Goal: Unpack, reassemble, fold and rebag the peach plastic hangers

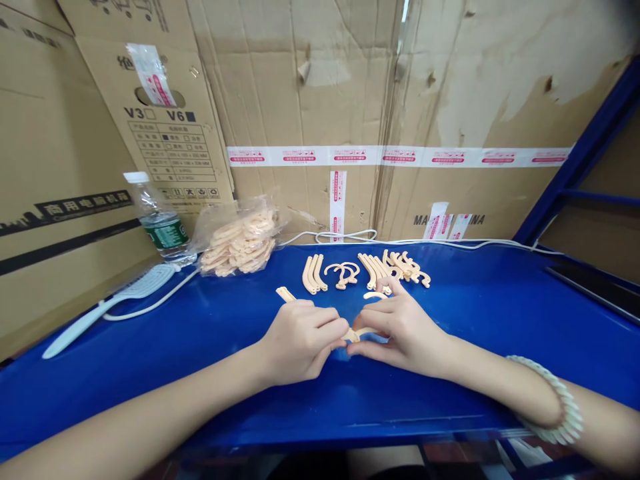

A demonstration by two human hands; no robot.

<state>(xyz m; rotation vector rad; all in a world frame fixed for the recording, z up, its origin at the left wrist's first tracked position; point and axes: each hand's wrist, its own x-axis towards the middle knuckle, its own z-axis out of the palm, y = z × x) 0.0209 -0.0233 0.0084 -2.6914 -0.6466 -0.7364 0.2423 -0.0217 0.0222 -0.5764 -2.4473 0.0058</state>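
My left hand (303,340) is closed around a long peach plastic strip (285,294), whose far end sticks out above the knuckles. My right hand (405,327) pinches a curved peach plastic piece (367,331) between thumb and fingers. The two parts meet between my fingertips, where the joint is mostly covered. Just beyond the right fingers lies another curved piece (375,295). Farther back on the blue table (225,373) are a row of curved strips (314,273), some hook-shaped pieces (344,272), a second row of strips (373,270) and a loose pile of hooks (407,267).
A clear bag of peach parts (240,243) sits at the back left, beside a water bottle (163,223). A pale hairbrush (115,307) lies at the left. White cable (450,243) runs along cardboard (310,100) at the back. A dark flat object (595,293) is at the right.
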